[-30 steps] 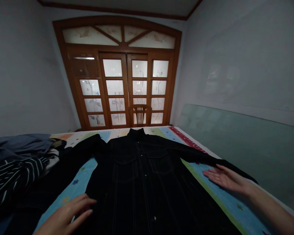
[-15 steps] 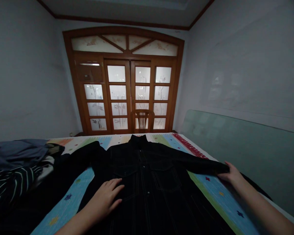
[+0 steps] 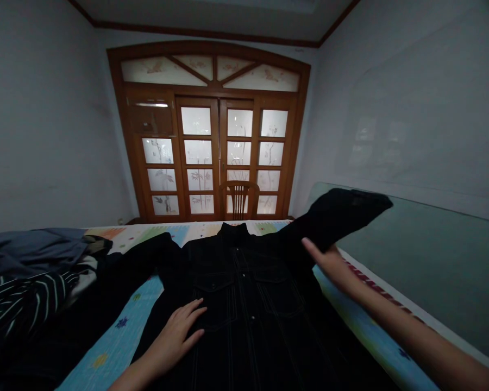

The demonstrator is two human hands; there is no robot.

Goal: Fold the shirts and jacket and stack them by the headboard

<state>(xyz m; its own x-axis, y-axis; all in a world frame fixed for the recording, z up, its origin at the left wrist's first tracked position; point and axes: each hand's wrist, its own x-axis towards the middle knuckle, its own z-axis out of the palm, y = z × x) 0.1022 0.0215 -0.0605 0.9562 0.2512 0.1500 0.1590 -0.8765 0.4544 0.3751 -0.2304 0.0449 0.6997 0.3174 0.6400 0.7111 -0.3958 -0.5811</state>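
Our left hand (image 3: pixel 175 328) lies open on the jacket (image 3: pixel 236 320) on the bed (image 3: pixel 114 336), our right hand (image 3: pixel 330 266) open and well apart beneath the raised sleeve (image 3: pixel 342 217), which could flop, unheld, and rumple the jacket.

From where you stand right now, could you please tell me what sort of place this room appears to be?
It looks like a bedroom in a home: a colourful bedcover, a black denim jacket spread on it, and piled clothes alongside.

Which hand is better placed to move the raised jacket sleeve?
Probably the right hand: it is just under the raised sleeve of the black denim jacket; the left hand lies flat on the jacket.
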